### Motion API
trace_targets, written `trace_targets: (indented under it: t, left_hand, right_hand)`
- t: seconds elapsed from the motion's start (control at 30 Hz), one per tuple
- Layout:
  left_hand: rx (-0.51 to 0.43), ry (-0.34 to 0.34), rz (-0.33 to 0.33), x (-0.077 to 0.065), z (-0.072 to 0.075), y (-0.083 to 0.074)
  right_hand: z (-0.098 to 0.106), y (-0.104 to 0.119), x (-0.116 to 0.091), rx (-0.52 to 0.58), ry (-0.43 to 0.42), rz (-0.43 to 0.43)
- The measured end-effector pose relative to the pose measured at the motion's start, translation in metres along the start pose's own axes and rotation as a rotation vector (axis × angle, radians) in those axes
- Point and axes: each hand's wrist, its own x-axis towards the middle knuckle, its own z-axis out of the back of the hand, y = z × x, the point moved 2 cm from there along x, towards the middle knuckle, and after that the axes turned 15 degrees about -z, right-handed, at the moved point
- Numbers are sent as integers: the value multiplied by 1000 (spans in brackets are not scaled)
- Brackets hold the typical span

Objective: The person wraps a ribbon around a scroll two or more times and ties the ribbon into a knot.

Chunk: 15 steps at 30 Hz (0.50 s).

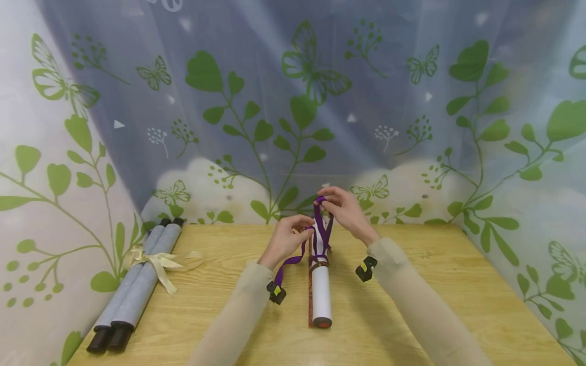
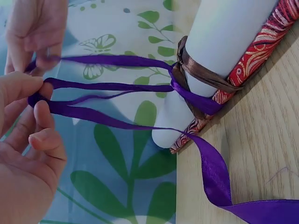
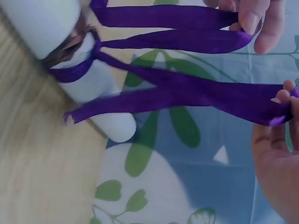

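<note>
A white scroll (image 1: 321,295) with a dark end cap lies on the table, a red patterned strip (image 2: 261,51) along its side. Around it run a brown ribbon (image 2: 201,70) and a purple ribbon (image 2: 196,99), crossed at a knot. My left hand (image 1: 287,235) pinches one loop of the purple ribbon between thumb and fingers. Higher up, my right hand (image 1: 343,209) pinches a second loop, whose frayed tail hangs back over the scroll in the right wrist view. The left tail of the ribbon trails down onto the table.
Two grey-blue scrolls (image 1: 148,282) with black ends lie at the table's left, tied together by a cream ribbon bow (image 1: 160,262). A curtain (image 1: 293,127) printed with leaves and butterflies stands behind the wooden table (image 1: 439,295).
</note>
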Motion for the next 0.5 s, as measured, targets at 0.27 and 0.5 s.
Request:
trace_targets:
  t: [0.27,0.5]
  left_hand:
    - [-36,-37,-35,0,1,-4]
    - [-73,-58,-15,-3,0,-4]
  right_hand:
    - [-18,-10,4,-251,75,14]
    - [-32,-34,-1,-351,288,-48]
